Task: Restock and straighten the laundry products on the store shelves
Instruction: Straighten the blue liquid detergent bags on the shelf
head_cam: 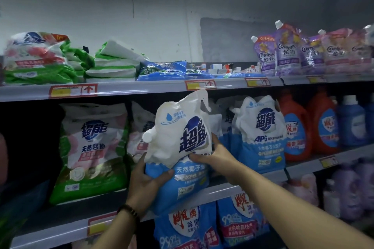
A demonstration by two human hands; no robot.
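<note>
While both hands grip the blue pouch, green bag stands left.

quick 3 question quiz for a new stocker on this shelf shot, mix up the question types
1. True or false: both hands, left and right, hold the blue and white pouch.
2. Which shelf holds the purple Comfort pouches? A top, B middle, C bottom.
3. Fill in: the orange jugs stand to the ___ of the shelved blue and white pouch.

Key: 1 true; 2 A; 3 right.
</note>
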